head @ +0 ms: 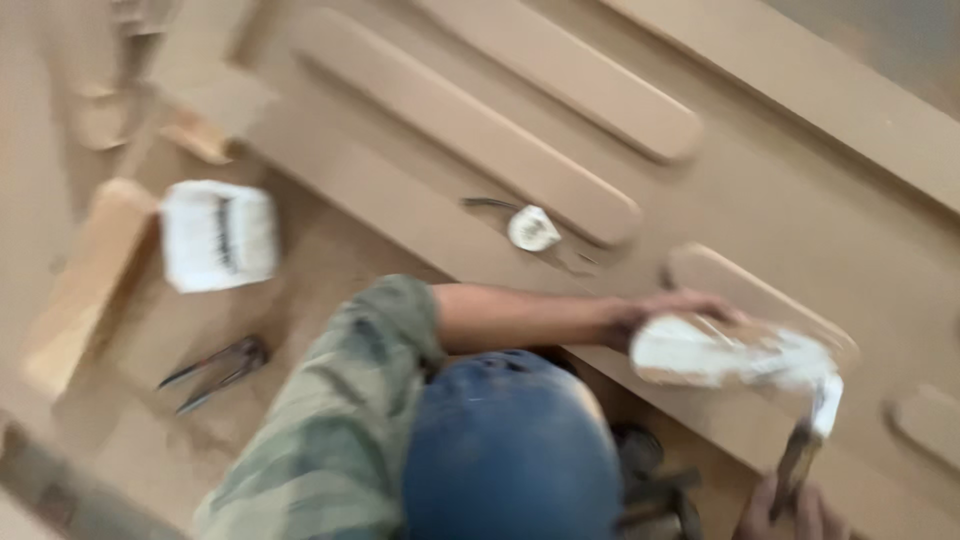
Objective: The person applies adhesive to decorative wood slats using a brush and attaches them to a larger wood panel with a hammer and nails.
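brown board (pixel 760 150) with raised rounded strips fills upper right | white putty patch (pixel 720 355) lower right on one strip | white tub (pixel 218 235) upper left | left hand (pixel 680 308) lies open beside patch | right hand (pixel 795 512) bottom right grips putty knife (pixel 812 435), blade touching patch | pliers (pixel 215 372) lower left on floor

Single head view, steeply down, close, blurred.

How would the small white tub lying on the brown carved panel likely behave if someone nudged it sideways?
The white tub looks small and rounded, so it would probably slide or roll easily and feel light. It lies on the sloping carved panel, which may let it drift downhill. Blur hides whether its thin wire handle would snag.
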